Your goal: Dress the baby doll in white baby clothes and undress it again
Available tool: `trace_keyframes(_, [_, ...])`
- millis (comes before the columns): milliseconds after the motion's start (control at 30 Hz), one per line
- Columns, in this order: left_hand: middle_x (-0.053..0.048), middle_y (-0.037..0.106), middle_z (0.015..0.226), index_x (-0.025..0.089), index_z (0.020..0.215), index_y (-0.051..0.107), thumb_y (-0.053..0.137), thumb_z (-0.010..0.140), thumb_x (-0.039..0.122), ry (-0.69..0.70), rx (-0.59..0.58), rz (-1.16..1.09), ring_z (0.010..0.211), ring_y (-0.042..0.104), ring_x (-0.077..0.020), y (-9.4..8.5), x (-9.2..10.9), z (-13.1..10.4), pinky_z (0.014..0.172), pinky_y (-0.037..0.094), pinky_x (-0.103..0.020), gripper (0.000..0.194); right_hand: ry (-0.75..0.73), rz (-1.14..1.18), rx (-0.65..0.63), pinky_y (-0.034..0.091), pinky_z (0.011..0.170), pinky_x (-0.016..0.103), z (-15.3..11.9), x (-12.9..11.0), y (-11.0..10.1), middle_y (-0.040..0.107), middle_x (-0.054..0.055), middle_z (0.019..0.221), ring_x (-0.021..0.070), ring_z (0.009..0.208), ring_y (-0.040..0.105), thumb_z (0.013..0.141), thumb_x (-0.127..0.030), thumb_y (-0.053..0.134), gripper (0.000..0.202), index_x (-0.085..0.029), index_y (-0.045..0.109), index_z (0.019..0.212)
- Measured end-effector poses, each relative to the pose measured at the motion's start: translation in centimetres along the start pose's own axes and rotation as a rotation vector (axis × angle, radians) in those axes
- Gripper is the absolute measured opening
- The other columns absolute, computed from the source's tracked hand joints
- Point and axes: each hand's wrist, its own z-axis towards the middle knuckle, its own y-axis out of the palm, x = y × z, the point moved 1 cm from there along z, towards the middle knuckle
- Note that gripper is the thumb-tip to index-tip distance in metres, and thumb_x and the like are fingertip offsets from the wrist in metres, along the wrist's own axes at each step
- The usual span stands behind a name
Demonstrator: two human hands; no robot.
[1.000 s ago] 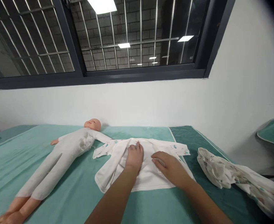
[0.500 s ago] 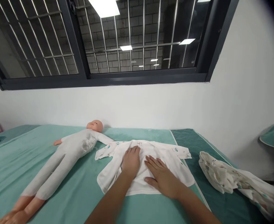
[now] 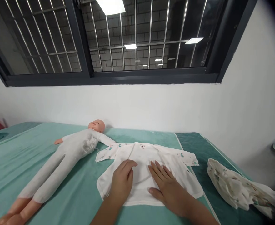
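A white baby shirt (image 3: 142, 181) with small green prints on its sleeves is spread on the bed, sleeves out to both sides and a small printed neck label at the top. My right hand (image 3: 167, 186) rests flat on the right half of the shirt, fingers stretched out. Over its left half is my left hand (image 3: 123, 179), fingers bent and thumb apart, holding nothing; whether it touches the cloth I cannot tell. Left of the shirt a baby doll (image 3: 74, 148) in a white cloth body lies on its back, one arm reaching to the shirt's left sleeve.
A crumpled white printed cloth (image 3: 236, 184) lies to the right on the dark green strip of the bed cover (image 3: 193, 142). Behind the bed rise a white wall (image 3: 137, 104) and a dark-framed window (image 3: 151, 76) with metal bars.
My left hand has drawn back toward me from near the neck label, and its fingers have bent. My right hand stays flat on the shirt. The view has shifted slightly.
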Motion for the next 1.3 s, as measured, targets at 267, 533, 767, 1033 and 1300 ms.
trace_keyframes(267, [-0.01, 0.064, 0.126, 0.019, 0.125, 0.057, 0.044, 0.091, 0.026, -0.406, 0.151, 0.521, 0.119, 0.056, -0.0289, -6.1, -7.7, 0.3, 0.1, 0.045, -0.045, 0.037, 0.057, 0.026, -0.109, 0.008, 0.124, 0.053, -0.7, 0.0, 0.1, -0.004, 0.001, 0.163, 0.028, 0.151, -0.004, 0.098, -0.062, 0.029, 0.073, -0.028, 0.003, 0.157])
trace_keyframes(533, [-0.007, 0.051, 0.148, 0.027, 0.133, 0.055, 0.033, 0.099, 0.032, -0.479, -0.057, 0.644, 0.141, 0.039, -0.0271, -5.2, -7.8, 0.6, 0.112, 0.027, -0.058, 0.04, 0.053, 0.021, -0.004, 0.021, 0.12, 0.055, -0.6, -0.5, -0.7, 0.016, 0.005, 0.165, 0.0334, 0.151, 0.012, 0.092, -0.057, 0.052, 0.072, -0.031, 0.028, 0.155])
trace_keyframes(767, [-0.013, 0.064, 0.125, 0.018, 0.117, 0.066, 0.044, 0.092, 0.026, -0.501, 0.227, 0.569, 0.117, 0.057, -0.0279, -6.1, -8.0, -0.2, 0.099, 0.044, -0.041, 0.034, -0.095, -0.023, 0.029, 0.043, 0.077, 0.034, -0.6, -5.0, -1.5, 0.066, 0.004, 0.096, 0.0227, 0.091, 0.059, 0.095, -0.042, 0.055, 0.021, -0.022, 0.062, 0.091])
trace_keyframes(1033, [-0.006, 0.071, 0.115, 0.026, 0.127, 0.062, 0.045, 0.092, 0.027, -0.512, 0.051, 0.458, 0.115, 0.058, -0.0246, -5.6, -6.6, 0.0, 0.095, 0.045, -0.038, 0.039, -0.143, -0.06, 0.006, 0.034, 0.067, 0.03, -0.5, -5.4, -0.4, 0.064, 0.0, 0.077, 0.0168, 0.075, 0.059, 0.1, -0.042, 0.045, 0.034, -0.021, 0.06, 0.078])
trace_keyframes(1300, [-0.013, 0.054, 0.143, 0.015, 0.137, 0.054, 0.046, 0.089, 0.022, -0.512, 0.131, 0.5, 0.134, 0.044, -0.0279, -5.3, -7.8, 0.1, 0.109, 0.037, -0.042, 0.05, -0.141, 0.001, 0.02, 0.035, 0.064, 0.03, -0.8, -5.1, -1.0, 0.062, -0.001, 0.071, 0.0139, 0.069, 0.057, 0.103, -0.038, 0.038, 0.04, -0.02, 0.06, 0.075])
